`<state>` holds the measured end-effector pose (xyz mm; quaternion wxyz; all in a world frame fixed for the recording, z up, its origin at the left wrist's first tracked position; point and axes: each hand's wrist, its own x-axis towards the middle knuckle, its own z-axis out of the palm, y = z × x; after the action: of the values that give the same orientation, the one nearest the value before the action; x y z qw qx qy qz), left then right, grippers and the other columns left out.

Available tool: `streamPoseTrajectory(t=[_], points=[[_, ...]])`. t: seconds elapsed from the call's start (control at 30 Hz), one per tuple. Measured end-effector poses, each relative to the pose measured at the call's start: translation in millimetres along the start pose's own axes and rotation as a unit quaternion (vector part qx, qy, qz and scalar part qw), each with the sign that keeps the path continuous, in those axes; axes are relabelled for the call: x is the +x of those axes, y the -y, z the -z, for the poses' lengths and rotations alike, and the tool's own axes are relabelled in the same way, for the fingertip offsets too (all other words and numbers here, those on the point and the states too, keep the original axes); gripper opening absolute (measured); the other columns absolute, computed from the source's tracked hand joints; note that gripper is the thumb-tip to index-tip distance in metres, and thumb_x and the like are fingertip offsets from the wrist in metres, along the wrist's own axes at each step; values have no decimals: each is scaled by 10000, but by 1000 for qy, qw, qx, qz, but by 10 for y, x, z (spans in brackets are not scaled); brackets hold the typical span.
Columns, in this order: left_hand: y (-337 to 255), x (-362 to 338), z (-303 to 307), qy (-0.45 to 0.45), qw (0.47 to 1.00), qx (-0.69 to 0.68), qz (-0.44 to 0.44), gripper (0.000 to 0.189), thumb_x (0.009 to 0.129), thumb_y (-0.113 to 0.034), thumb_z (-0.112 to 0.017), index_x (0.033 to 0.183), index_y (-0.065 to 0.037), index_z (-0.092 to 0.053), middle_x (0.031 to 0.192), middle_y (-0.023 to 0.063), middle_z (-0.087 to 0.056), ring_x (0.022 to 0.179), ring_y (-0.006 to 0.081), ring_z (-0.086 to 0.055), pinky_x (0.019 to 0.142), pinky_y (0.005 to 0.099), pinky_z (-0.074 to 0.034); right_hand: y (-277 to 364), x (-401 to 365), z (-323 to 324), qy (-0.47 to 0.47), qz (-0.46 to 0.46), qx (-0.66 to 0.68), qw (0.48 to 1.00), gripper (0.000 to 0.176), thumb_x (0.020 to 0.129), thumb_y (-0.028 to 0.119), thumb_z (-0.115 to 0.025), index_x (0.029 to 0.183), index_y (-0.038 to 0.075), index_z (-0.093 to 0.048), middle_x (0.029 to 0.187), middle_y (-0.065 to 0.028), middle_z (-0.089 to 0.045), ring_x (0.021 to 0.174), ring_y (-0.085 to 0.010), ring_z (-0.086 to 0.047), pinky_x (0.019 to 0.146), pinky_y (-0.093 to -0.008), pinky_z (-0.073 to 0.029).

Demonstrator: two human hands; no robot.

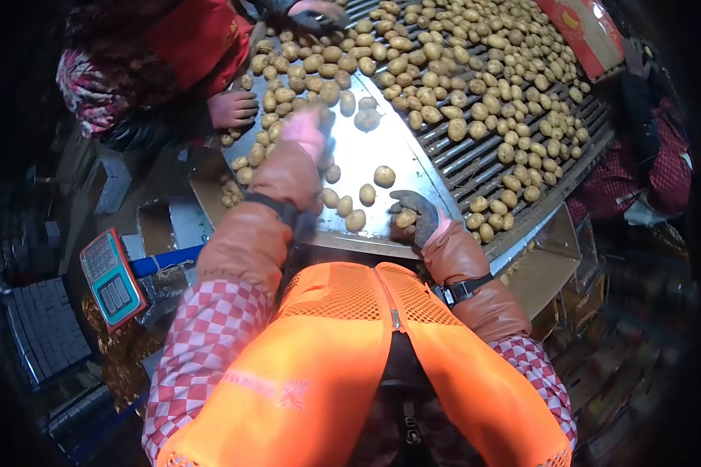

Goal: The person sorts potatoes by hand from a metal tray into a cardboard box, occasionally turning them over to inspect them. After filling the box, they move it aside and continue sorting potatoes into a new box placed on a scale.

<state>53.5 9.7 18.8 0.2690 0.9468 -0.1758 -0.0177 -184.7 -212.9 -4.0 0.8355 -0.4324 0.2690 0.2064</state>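
My left hand [307, 134], in a pink glove, reaches over the metal sheet [350, 162] and is smeared by motion, so its fingers cannot be made out. Potatoes lie close around it, some of them blurred too. My right hand [420, 215], in a grey glove with a pink cuff, is at the sheet's near right corner. Its fingers curl round a potato [404, 218]. Between the hands, several loose potatoes rest on the sheet, among them one potato [384, 176] near the middle.
Many potatoes cover a slatted rack [463, 159] beyond the sheet. A co-worker's hand [233, 110] rests at the left edge; another person stands at far right by a red carton [582, 35]. A scale display [113, 279] and cardboard boxes [549, 261] flank me.
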Motion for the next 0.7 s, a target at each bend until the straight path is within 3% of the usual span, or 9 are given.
streamPoseTrajectory(t=[0.2, 0.3, 0.33, 0.37, 0.4, 0.47, 0.53, 0.67, 0.7], points=[[-26, 266, -215, 32, 986, 115, 115, 521, 903, -432, -626, 1358, -194, -541, 1480, 146, -436, 1332, 396, -437, 1083, 519, -391, 164, -420, 256, 52, 189, -258, 946, 387, 971, 74, -601, 1339, 39, -486, 1252, -167, -550, 1033, -282, -648, 845, -350, -567], [-351, -295, -79, 211, 960, 182, 40, 485, 902, -396, -614, 1346, -208, -558, 1473, 145, -405, 1359, 404, -385, 1079, 531, -402, 76, -231, 467, 8, 510, -442, 738, 523, 876, 37, -688, 1369, 62, -513, 1246, -93, -600, 1077, -191, -621, 912, -330, -539], [-305, -477, -134, 173, 967, 186, 20, 412, 875, -343, -635, 1250, -172, -628, 1375, 158, -511, 1271, 387, -481, 1027, 502, -446, 100, -241, 484, 9, 512, -438, 739, 523, 876, 37, -688, 1369, 62, -513, 1246, -93, -600, 1077, -191, -621, 912, -330, -539], [-298, -459, -125, 181, 968, 167, 45, 378, 890, -355, -622, 1220, -172, -648, 1307, 162, -566, 1207, 382, -528, 996, 488, -463, 150, -281, 470, 29, 322, -141, 936, 533, 877, 25, -681, 1377, 55, -499, 1238, -90, -602, 1086, -193, -620, 915, -331, -540], [-354, -465, -83, 191, 968, 146, 73, 350, 906, -368, -609, 1190, -172, -669, 1240, 165, -620, 1144, 376, -575, 964, 474, -480, 197, -339, 431, 45, 76, 178, 980, 543, 879, 13, -675, 1385, 48, -484, 1230, -87, -604, 1095, -195, -620, 918, -333, -540], [-597, -424, -6, 59, 985, 141, -86, 298, 885, -310, -622, 1135, -157, -674, 1059, 153, -662, 988, 365, -613, 869, 470, -492, 227, -342, 358, 46, 70, 168, 982, 545, 883, 10, -665, 1390, 50, -470, 1199, -81, -613, 1100, -187, -614, 913, -316, -532], [-786, -180, -210, 48, 986, 70, -143, 327, 865, -169, -582, 1186, -179, -642, 1153, 159, -623, 1068, 353, -588, 884, 465, -494, 194, -302, 325, -10, 304, -374, 876, 481, 914, 76, -659, 1363, 38, -489, 1160, -69, -620, 1062, -166, -608, 887, -294, -519], [-807, 27, -648, 59, 976, 176, -115, 394, 885, -164, -546, 1277, -181, -574, 1229, 175, -601, 1164, 361, -567, 936, 454, -502, 253, -291, 286, -28, 33, 129, 991, 428, 990, 184, -592, 1370, 18, -485, 1091, -26, -607, 893, -117, -559, 776, -251, -484], [-795, 37, -667, 55, 971, 191, -130, 413, 894, -186, -542, 1307, -180, -549, 1243, 188, -599, 1174, 375, -572, 955, 457, -501, 275, -281, 263, -69, 53, -2, 996, 410, 1010, 194, -564, 1387, 57, -480, 1075, -12, -581, 868, -122, -537, 753, -272, -480]])
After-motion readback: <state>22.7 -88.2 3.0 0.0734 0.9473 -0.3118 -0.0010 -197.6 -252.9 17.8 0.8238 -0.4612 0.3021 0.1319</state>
